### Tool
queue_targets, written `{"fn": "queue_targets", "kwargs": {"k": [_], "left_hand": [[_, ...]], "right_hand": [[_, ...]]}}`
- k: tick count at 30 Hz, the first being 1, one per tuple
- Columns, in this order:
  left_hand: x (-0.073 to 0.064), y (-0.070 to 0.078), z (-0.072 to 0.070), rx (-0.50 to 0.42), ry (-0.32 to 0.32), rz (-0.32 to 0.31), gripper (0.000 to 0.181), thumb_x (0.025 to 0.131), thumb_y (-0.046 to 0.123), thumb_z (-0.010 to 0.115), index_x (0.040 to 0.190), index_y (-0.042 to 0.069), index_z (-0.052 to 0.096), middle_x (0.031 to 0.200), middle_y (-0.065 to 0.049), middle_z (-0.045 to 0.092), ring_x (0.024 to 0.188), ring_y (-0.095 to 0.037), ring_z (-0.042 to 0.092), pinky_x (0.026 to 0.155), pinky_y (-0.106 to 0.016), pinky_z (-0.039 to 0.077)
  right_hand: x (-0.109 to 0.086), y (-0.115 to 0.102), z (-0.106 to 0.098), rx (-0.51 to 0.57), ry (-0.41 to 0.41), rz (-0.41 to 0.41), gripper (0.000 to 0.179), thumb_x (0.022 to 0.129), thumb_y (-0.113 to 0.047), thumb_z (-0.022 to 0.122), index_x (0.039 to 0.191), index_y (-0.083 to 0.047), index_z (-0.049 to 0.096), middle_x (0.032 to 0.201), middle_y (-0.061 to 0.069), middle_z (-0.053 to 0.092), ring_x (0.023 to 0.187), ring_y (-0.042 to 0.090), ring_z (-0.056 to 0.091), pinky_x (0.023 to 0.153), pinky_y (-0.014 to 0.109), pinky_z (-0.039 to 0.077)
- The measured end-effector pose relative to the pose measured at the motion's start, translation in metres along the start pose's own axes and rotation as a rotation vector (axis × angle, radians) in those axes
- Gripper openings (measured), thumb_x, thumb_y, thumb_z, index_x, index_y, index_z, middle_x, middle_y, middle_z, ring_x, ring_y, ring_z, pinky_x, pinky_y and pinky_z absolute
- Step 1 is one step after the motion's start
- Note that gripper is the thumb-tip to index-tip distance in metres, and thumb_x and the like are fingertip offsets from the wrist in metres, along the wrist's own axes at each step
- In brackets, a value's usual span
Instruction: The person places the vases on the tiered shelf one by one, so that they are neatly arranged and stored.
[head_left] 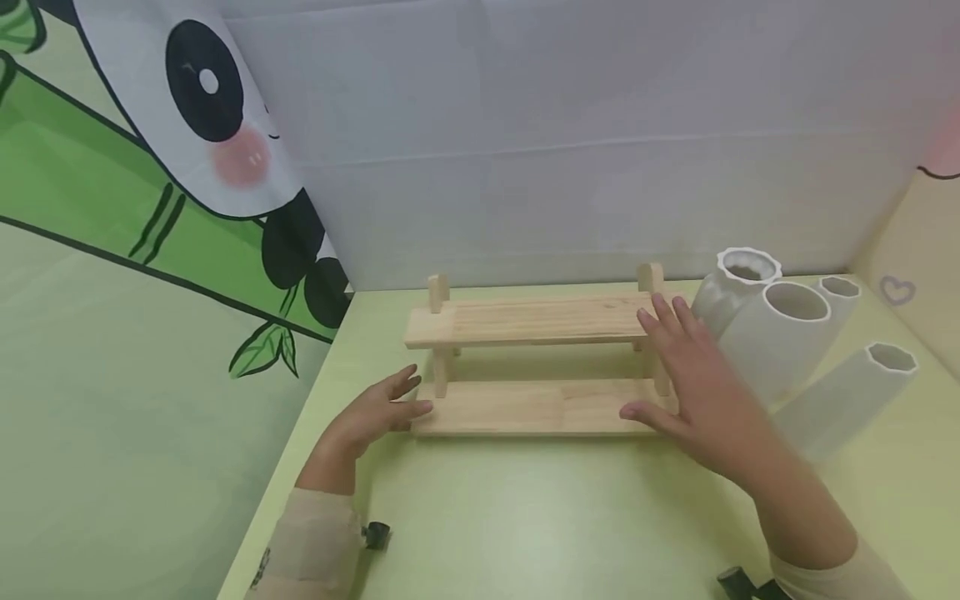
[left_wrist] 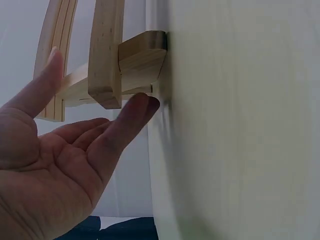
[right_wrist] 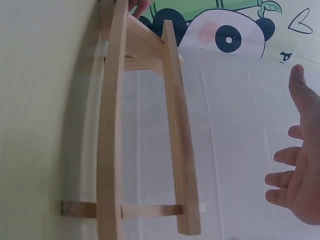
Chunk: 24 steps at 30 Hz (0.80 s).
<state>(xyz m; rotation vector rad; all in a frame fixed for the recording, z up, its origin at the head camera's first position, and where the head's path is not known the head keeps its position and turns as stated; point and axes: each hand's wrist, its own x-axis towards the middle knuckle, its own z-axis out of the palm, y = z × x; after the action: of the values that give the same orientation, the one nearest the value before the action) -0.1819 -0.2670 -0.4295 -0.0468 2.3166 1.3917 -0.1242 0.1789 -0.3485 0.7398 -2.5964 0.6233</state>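
A two-tier wooden rack (head_left: 502,408) of pale boards stands on the table, its upper board (head_left: 532,321) set back behind the lower one. At its left end is my left hand (head_left: 375,412), thumb and fingers spread around the board ends. In the left wrist view, this hand (left_wrist: 60,165) has its fingers extended close beside the wood, palm showing. My right hand (head_left: 705,400), fingers straight and spread, overlaps the rack's right end in the head view. The right wrist view shows that hand (right_wrist: 302,170) apart from the boards, holding nothing.
White vases stand right of the rack: a fluted one (head_left: 720,287), a wide-mouthed one (head_left: 776,350), a slim one (head_left: 836,312) behind, and a faceted one (head_left: 847,404) nearer. A white cloth wall (head_left: 525,167) rises behind, with a panda print at left.
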Motion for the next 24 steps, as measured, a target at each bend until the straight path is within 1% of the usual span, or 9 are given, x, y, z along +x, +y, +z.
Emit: {"fn": "queue_targets", "kwargs": {"k": [3, 6, 7, 9, 13, 16, 20, 22, 24], "left_hand": [[0.003, -0.001, 0.001, 0.043, -0.018, 0.027, 0.096, 0.082, 0.040, 0.077, 0.158, 0.021, 0.021, 0.159, -0.008, 0.033, 0.127, -0.028, 0.056, 0.115, -0.060, 0.027], [-0.004, -0.005, -0.001, 0.109, -0.004, 0.048, 0.093, 0.083, 0.038, 0.078, 0.157, 0.020, 0.024, 0.157, -0.010, 0.036, 0.138, -0.033, 0.044, 0.112, -0.061, 0.032], [-0.007, -0.007, -0.003, 0.129, 0.000, 0.052, 0.092, 0.083, 0.039, 0.077, 0.157, 0.020, 0.025, 0.158, -0.010, 0.036, 0.140, -0.034, 0.041, 0.111, -0.060, 0.033], [-0.015, -0.010, -0.009, 0.165, 0.014, 0.060, 0.091, 0.084, 0.040, 0.076, 0.157, 0.019, 0.026, 0.159, -0.010, 0.033, 0.142, -0.037, 0.037, 0.109, -0.059, 0.037], [-0.016, -0.009, -0.007, 0.199, 0.008, 0.088, 0.088, 0.085, 0.040, 0.075, 0.156, 0.014, 0.028, 0.160, -0.010, 0.030, 0.145, -0.038, 0.029, 0.108, -0.058, 0.039], [-0.014, -0.007, -0.006, 0.210, -0.009, 0.097, 0.088, 0.086, 0.039, 0.074, 0.156, 0.012, 0.027, 0.160, -0.012, 0.029, 0.147, -0.039, 0.024, 0.108, -0.059, 0.038], [-0.016, -0.007, -0.007, 0.215, -0.015, 0.098, 0.087, 0.087, 0.039, 0.073, 0.156, 0.012, 0.026, 0.160, -0.012, 0.029, 0.147, -0.039, 0.022, 0.108, -0.060, 0.037], [-0.014, -0.007, -0.007, 0.222, -0.020, 0.105, 0.087, 0.087, 0.039, 0.072, 0.156, 0.011, 0.026, 0.160, -0.013, 0.030, 0.147, -0.038, 0.024, 0.108, -0.059, 0.038], [-0.012, -0.006, -0.006, 0.227, -0.032, 0.116, 0.086, 0.088, 0.038, 0.072, 0.156, 0.010, 0.027, 0.159, -0.014, 0.031, 0.145, -0.037, 0.030, 0.106, -0.056, 0.041]], "right_hand": [[-0.015, -0.003, -0.024, 0.038, 0.043, -0.021, 0.103, 0.077, -0.046, 0.079, 0.157, -0.016, 0.023, 0.163, 0.008, 0.023, 0.151, 0.024, 0.020, 0.122, 0.026, 0.014], [-0.026, -0.007, -0.047, 0.036, 0.098, -0.030, 0.100, 0.072, -0.042, 0.082, 0.154, -0.015, 0.032, 0.157, 0.005, 0.037, 0.146, 0.010, 0.029, 0.116, 0.011, 0.016], [-0.028, -0.007, -0.054, 0.044, 0.132, -0.040, 0.096, 0.074, -0.046, 0.080, 0.153, -0.013, 0.036, 0.155, 0.004, 0.041, 0.144, 0.006, 0.031, 0.114, 0.009, 0.017], [-0.030, -0.008, -0.066, 0.067, 0.213, -0.048, 0.088, 0.078, -0.052, 0.074, 0.148, -0.009, 0.043, 0.151, 0.000, 0.046, 0.141, 0.000, 0.034, 0.114, 0.009, 0.021], [-0.040, 0.012, -0.090, 0.106, 0.437, -0.038, 0.082, 0.087, -0.060, 0.062, 0.137, 0.004, 0.051, 0.143, 0.000, 0.055, 0.137, 0.005, 0.043, 0.115, 0.019, 0.029], [-0.051, 0.034, -0.102, 0.160, 0.529, 0.110, 0.064, 0.089, -0.031, 0.073, 0.139, 0.000, 0.049, 0.142, -0.003, 0.054, 0.132, 0.004, 0.046, 0.113, 0.018, 0.030], [-0.062, 0.071, -0.099, 0.328, 0.532, 0.214, 0.068, 0.085, 0.004, 0.070, 0.145, -0.003, 0.039, 0.140, -0.002, 0.052, 0.127, 0.006, 0.049, 0.108, 0.015, 0.035], [-0.068, 0.089, -0.092, 0.439, 0.500, 0.196, 0.067, 0.086, 0.011, 0.065, 0.145, -0.001, 0.035, 0.137, 0.000, 0.055, 0.126, 0.009, 0.051, 0.104, 0.015, 0.039], [-0.074, 0.100, -0.083, 0.597, 0.453, 0.208, 0.065, 0.088, 0.016, 0.058, 0.145, -0.003, 0.033, 0.134, -0.002, 0.056, 0.123, 0.007, 0.054, 0.099, 0.012, 0.042]]}}
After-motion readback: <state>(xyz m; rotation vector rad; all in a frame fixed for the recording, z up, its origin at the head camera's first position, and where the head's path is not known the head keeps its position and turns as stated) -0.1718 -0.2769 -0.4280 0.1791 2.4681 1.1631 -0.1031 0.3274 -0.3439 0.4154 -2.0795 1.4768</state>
